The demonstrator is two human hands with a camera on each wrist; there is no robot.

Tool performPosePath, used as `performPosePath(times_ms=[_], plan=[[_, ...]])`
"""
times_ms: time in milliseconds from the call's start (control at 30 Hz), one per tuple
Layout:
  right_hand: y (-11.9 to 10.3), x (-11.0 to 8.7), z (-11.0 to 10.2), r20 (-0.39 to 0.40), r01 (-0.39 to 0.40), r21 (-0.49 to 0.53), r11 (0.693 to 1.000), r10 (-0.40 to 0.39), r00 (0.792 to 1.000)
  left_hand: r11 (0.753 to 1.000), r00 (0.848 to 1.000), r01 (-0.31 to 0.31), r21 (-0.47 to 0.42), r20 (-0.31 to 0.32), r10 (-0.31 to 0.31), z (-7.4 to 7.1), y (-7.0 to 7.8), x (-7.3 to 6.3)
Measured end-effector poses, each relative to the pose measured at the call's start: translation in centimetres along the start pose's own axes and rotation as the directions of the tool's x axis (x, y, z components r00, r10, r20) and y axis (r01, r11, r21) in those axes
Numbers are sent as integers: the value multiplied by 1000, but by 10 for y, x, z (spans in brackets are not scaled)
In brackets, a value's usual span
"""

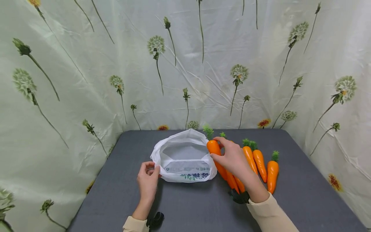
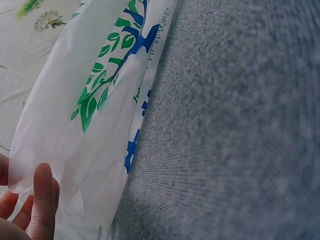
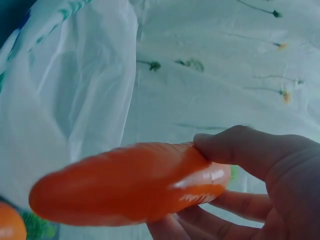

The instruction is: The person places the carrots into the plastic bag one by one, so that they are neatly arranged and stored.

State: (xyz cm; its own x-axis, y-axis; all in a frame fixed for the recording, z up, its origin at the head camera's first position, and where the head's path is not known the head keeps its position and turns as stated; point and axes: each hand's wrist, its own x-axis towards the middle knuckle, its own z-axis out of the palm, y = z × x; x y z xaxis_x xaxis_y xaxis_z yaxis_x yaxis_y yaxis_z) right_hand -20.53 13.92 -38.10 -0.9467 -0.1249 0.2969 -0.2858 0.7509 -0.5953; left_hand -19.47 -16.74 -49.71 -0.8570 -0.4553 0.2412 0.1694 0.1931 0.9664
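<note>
A white plastic bag with green and blue print stands with its mouth spread wide near the table's middle. At its left rim my left hand pinches the plastic, thumb in front; the left wrist view shows the thumb against the film. My right hand grips an orange carrot with a green leafy top, just at the bag's right rim. In the right wrist view the glossy carrot lies sideways between thumb and fingers, its tapered end toward the bag.
Several more carrots lie to the right of the bag, some partly hidden under my right forearm; the outermost carrot is farthest right. Dark straps circle both wrists. A dandelion-print curtain hangs behind the dark grey table.
</note>
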Motion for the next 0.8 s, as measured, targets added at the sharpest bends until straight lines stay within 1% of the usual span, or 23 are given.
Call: performPosePath(times_ms=[167, 233, 300, 433, 533, 633, 733, 800], plan=[[-17, 6, 9, 8, 52, 20, 998, -52, 999, 1000, 1000, -19, 14, -5, 19, -1, 23, -8], [-21, 8, 14, 15, 80, 36, 996, -80, 997, 999, 999, -37, 8, 2, 37, -2, 29, -10], [-26, 11, 19, 12, 114, 39, 993, -114, 993, 999, 999, -50, -2, 9, 50, -3, 32, -12], [-31, 16, 31, 20, 178, 51, 983, -179, 984, 999, 999, -49, -14, 12, 49, -4, 34, -13], [-34, 19, 42, 37, 206, 47, 977, -208, 977, 999, 999, -35, -17, 10, 35, -4, 31, -12], [-35, 22, 52, 49, 251, 34, 967, -252, 966, 999, 999, -34, -23, 6, 34, -2, 18, -7], [-35, 26, 63, 71, 312, 2, 950, -311, 948, 999, 1000, -26, -31, 0, 26, -1, 3, -2], [-34, 27, 69, 103, 347, -28, 937, -342, 934, 999, 1000, -24, -38, -1, 24, 0, -4, 0]])
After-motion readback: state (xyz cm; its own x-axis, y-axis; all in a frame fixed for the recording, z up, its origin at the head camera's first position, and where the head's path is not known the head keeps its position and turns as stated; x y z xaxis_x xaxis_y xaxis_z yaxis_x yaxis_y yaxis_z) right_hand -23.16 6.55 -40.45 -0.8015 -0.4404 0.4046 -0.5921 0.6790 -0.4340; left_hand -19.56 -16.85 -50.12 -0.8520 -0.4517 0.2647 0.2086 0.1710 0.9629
